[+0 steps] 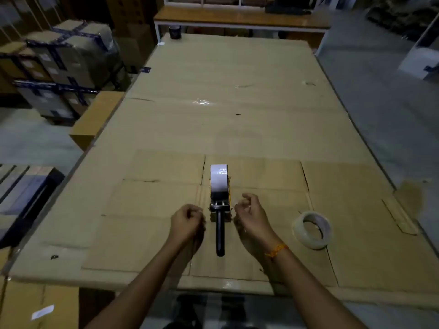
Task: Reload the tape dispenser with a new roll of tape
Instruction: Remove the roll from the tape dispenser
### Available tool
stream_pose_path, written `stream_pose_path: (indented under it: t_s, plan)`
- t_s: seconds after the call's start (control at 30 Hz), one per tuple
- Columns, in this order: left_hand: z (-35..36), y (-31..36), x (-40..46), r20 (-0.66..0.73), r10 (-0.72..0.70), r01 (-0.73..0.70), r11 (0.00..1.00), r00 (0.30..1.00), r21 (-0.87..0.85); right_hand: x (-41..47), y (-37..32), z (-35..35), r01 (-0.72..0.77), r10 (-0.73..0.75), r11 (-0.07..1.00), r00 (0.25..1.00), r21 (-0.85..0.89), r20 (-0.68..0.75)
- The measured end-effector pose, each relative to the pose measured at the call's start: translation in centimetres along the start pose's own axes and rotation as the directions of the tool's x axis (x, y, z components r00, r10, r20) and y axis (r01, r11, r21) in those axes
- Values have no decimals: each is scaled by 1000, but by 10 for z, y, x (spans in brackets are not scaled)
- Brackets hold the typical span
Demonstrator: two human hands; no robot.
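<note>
**Tape dispenser loaded, both hands empty beside it**

Dim storeroom, with a wide table (pixel 237 103) covered in flattened cardboard sheets. Stacks of taped cartons (pixel 59 67) off the table's left edge; 1 plain brown carton (pixel 95 118) just beside that edge. Wooden bench (pixel 237 16) beyond the far edge. Dark tape roll (pixel 175 32) standing at the far left corner.

Near the middle of the near edge: tape dispenser (pixel 219 207), lying along the table's length, black handle (pixel 220 233) pointing toward the near edge, roll end pointing away. Mounted on it, 1 full roll of pale tape (pixel 219 178), upright on its edge, yellow side plate showing at its right.

Left hand (pixel 187 222) just left of the handle's top, apart from it, fingers curled in loosely, nothing visible in them. Right hand (pixel 249 216) just right of the dispenser's frame, also apart, fingers bent and partly spread, thumb and forefinger close together, holding nothing that can be made out. Orange thread band (pixel 276 250) round the right wrist.

Toward the near right corner, well apart from the dispenser: 1 thin, nearly used-up tape roll (pixel 311 230), tilted on the cardboard, mostly core with a little clear tape left.

Dark stain (pixel 411 195) on the cardboard by the right edge.
</note>
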State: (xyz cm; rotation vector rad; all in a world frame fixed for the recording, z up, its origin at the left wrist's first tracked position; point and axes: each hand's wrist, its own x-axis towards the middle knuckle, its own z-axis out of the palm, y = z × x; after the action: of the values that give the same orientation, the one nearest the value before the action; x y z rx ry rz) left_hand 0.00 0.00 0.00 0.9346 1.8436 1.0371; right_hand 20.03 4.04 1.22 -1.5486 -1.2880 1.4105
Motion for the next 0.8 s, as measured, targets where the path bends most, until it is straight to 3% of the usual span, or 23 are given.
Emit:
stream_pose_path:
  t_s: [0.03,0.1,0.2,0.33,0.43,0.53,0.67,0.8]
  plan:
    - [6,-3,-4,53,-46,50,996,998,-80,-5,-1,8,-58,58,998,998,37,11]
    - [11,-8,-10,148,-100,113,990,984,-81,-12,3,24,-119,120,992,992,-35,26]
    - [12,-15,-11,302,-148,190,975,942,-114,-14,11,45,7,-10,922,1000,-387,-4]
    - [3,-2,-8,481,-123,209,969,868,-130,-9,1,57,130,-110,825,992,-550,68]
    - [-3,4,-5,593,-108,239,960,798,-147,2,2,55,159,-132,863,987,-479,91]
    - [-5,2,3,653,-94,199,976,752,-89,11,3,46,52,-29,942,997,-331,72]
    - [-7,-13,7,775,-13,121,989,632,-82,7,3,35,9,66,939,976,-345,206]
    - [-10,-20,4,802,-69,107,994,593,6,12,-4,18,-29,97,953,972,-300,214]
